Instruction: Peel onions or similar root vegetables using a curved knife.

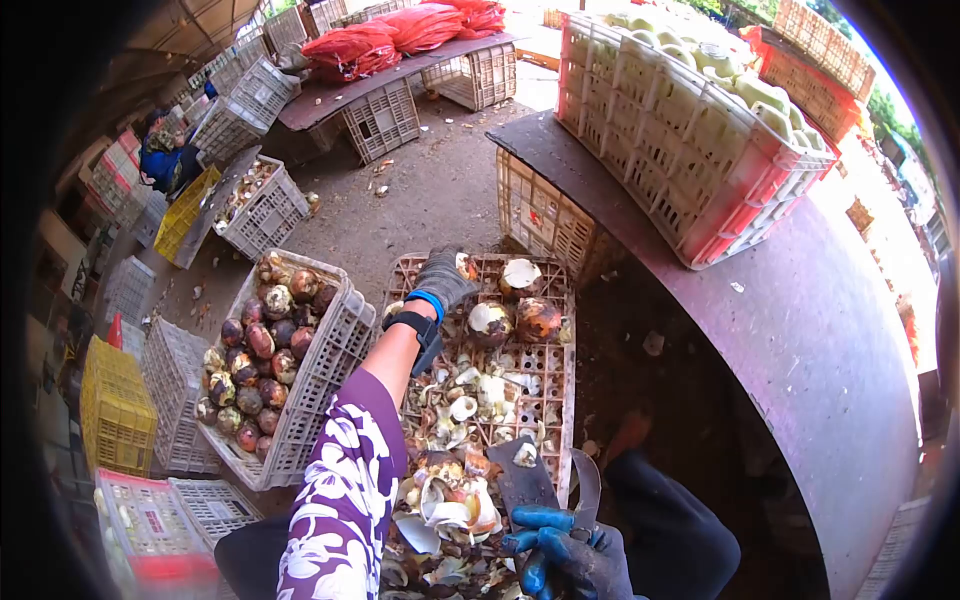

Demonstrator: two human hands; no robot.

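Note:
My left hand (445,280), in a grey glove with a blue cuff, reaches to the far end of a crate (555,385) lying in front of me. Its fingers curl over a round brown-and-white vegetable (467,266), most of it hidden. Beside it sit more such rounds (490,323), partly bared to white. Closer to me, white and brown peelings (465,500) cover the crate. My right hand (565,550), in a blue-coated glove, is closed around a knife (587,485), its curved blade pointing away from me. A dark flat plate (525,475) lies next to the blade, bearing a white scrap.
At left, a tilted crate (345,345) is full of brown rounds. On the right-hand table (790,340) stands a tall crate (650,130) of pale peeled rounds. Red sacks (400,40) lie on a far table. Yellow crates (118,405) and a person (165,160) are farther left.

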